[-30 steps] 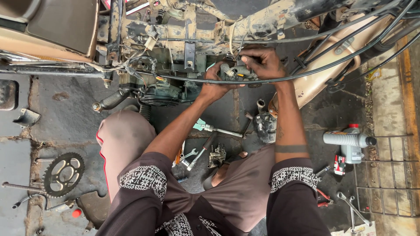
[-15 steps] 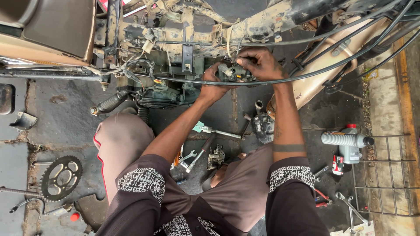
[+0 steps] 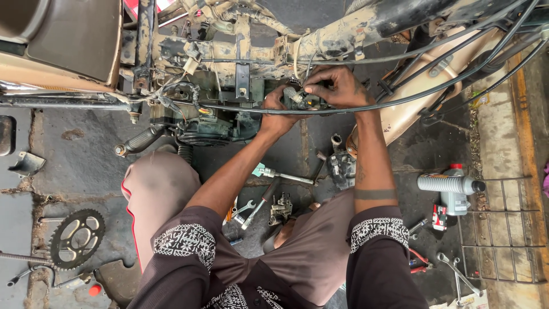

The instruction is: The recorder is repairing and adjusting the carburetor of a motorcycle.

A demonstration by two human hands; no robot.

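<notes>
A toothed steel sprocket [image 3: 76, 238] lies on the oil-dark floor [image 3: 74, 166]; the left hand [image 3: 276, 114] and right hand [image 3: 337, 87] both grip a small grey engine part [image 3: 298, 97] under the mud-caked motorcycle frame [image 3: 343, 34]. A grey oil bottle [image 3: 449, 184] with a red-labelled pack beside it lies at right.

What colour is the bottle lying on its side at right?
Grey, with a dark cap; the bottle shows best in the head view.

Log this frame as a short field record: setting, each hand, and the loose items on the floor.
setting: person crouched beside a muddy motorcycle frame
left hand: left hand gripping a small engine part
right hand: right hand pinching the same part from above
floor left: sprocket
floor middle: wrenches
floor right: grey bottle, lying down
</notes>
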